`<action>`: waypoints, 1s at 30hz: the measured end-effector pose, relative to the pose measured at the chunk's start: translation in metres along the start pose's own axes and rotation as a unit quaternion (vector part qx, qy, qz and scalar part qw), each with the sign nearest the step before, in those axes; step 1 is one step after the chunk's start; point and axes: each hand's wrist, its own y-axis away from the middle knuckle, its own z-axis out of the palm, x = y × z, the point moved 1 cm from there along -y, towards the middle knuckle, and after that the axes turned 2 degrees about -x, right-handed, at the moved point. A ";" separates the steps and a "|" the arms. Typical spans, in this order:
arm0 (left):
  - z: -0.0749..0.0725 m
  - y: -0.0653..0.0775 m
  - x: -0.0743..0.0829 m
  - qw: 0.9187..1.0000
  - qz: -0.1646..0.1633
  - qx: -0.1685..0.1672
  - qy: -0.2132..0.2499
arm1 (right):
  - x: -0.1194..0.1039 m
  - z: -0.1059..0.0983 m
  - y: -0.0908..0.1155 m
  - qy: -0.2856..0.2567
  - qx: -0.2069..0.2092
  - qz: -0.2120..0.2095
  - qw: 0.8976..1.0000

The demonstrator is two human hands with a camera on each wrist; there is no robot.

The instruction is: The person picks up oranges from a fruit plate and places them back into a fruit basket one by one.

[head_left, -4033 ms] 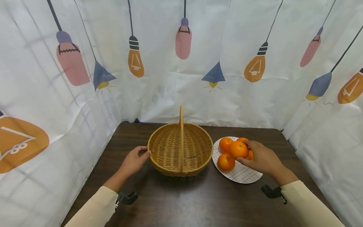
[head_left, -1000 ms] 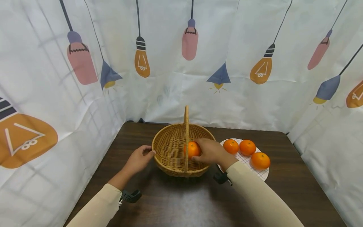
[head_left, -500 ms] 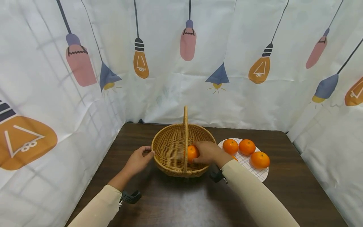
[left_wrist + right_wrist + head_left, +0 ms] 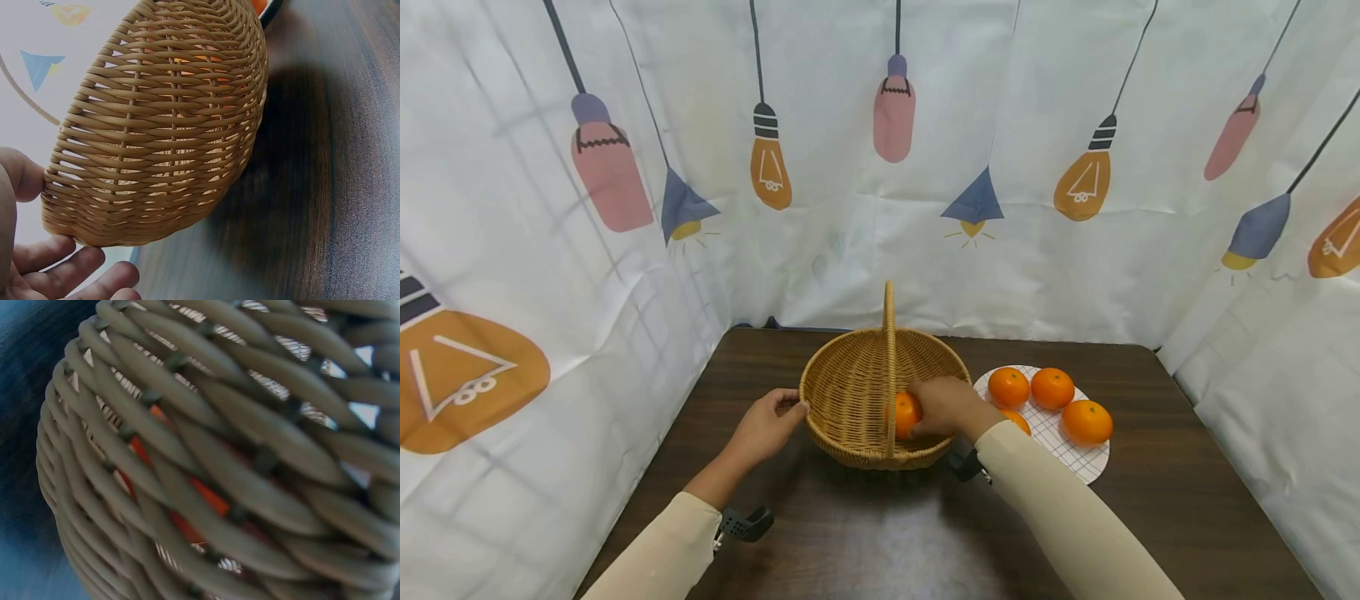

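Observation:
A round wicker basket (image 4: 846, 383) with a tall hoop handle stands in the middle of the table. My left hand (image 4: 767, 429) pinches its left rim; in the left wrist view the thumb lies at the rim and the other fingers (image 4: 75, 265) spread along the outside. Inside the basket, right of the handle, my right hand (image 4: 951, 407) holds an orange (image 4: 906, 415) low down, and part of that hand is hidden behind the fruit. Through gaps in the weave (image 4: 250, 437), the right wrist view shows bits of the orange (image 4: 209, 497).
Right of the basket lies a white plate (image 4: 1063, 446) with a grid pattern. Several oranges (image 4: 1087, 423) rest on it, one partly covered by the right sleeve (image 4: 1037, 483). The dark wooden table (image 4: 865, 533) meets a lamp-printed curtain (image 4: 850, 250) behind.
My right hand has carried an orange from the plate leftward into the basket and, over the last second, sunk lower with it. My left hand has stayed at the rim.

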 end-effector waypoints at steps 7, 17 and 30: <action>0.000 0.000 -0.001 1.000 0.003 0.002 0.001 | 0.000 -0.003 0.003 0.010 0.003 -0.011 1.000; 0.000 0.000 -0.001 1.000 -0.002 -0.001 0.004 | 0.007 -0.020 0.020 -0.014 0.013 -0.031 0.999; -0.001 -0.003 -0.005 1.000 0.002 -0.002 -0.005 | 0.032 -0.036 0.054 -0.054 0.059 -0.028 0.996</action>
